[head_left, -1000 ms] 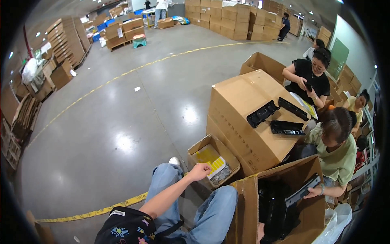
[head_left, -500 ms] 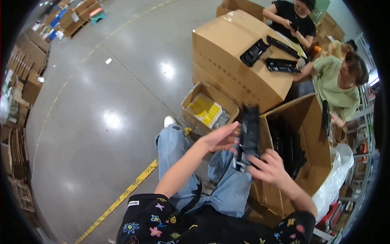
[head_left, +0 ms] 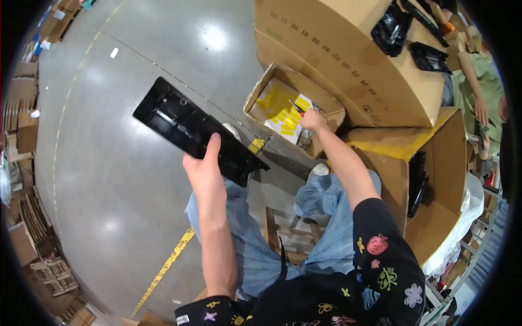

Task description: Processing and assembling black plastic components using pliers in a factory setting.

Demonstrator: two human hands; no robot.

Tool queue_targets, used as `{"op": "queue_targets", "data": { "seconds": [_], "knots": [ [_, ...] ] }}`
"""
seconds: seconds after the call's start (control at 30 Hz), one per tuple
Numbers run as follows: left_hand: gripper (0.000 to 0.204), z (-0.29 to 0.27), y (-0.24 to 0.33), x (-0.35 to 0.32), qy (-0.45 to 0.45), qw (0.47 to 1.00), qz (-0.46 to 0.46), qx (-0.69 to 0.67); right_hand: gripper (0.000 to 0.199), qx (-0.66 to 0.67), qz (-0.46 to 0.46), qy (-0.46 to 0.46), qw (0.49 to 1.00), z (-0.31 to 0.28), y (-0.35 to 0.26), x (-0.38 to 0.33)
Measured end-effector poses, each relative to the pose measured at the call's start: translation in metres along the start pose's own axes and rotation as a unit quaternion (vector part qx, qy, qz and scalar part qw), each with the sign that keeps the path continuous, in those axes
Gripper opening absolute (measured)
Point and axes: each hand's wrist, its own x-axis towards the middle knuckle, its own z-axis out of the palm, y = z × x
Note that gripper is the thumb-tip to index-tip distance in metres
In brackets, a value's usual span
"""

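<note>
A long black plastic housing (head_left: 190, 127) is held out over the floor on the left, tilted, with its hollow side up. My left hand (head_left: 207, 160) grips its near edge, the thumb lying on the inside. Down at the small open cardboard box (head_left: 255, 92), my right hand (head_left: 314, 120) is closed on a small pointed tool (head_left: 297, 107) with a dark tip and a bit of red; its exact kind is too small to tell. Under the tool lies a white sheet with yellow stickers (head_left: 280, 111). Some small grey pieces beside the sheet are partly hidden by my hand.
Behind the small box stands a large closed carton (head_left: 337, 54) with more black housings (head_left: 392, 30) on top. At right, an open carton (head_left: 440, 190) holds black parts. A co-worker in a light green top (head_left: 486, 103) sits beyond it. Yellow floor tape (head_left: 168, 266) runs at left.
My left hand has carried the black housing leftward, away from the open carton. My right hand has let go of it, reached into the small box and now holds the pointed tool.
</note>
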Motion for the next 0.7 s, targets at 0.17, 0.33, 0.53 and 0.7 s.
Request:
{"op": "queue_targets", "data": {
  "seconds": [0.17, 0.33, 0.53, 0.7],
  "knots": [
    [0.026, 0.012, 0.006, -0.005, -0.027, 0.998, -0.063, 0.005, 0.056, 0.009, 0.11, -0.033, 0.993, 0.12, 0.047, 0.077],
    [0.027, 0.009, 0.007, -0.005, -0.05, 0.993, -0.105, 0.01, 0.041, 0.044, 0.17, 0.041, 0.984, 0.132, 0.021, 0.059],
    [0.027, 0.021, 0.005, -0.007, -0.062, 0.994, -0.089, 0.014, 0.034, 0.01, 0.101, 0.056, 0.993, 0.088, 0.032, 0.043],
    [0.029, 0.025, 0.005, -0.011, -0.098, 0.994, -0.017, 0.046, 0.024, 0.007, 0.058, 0.071, 0.996, 0.022, 0.026, -0.008]
  ]
}}
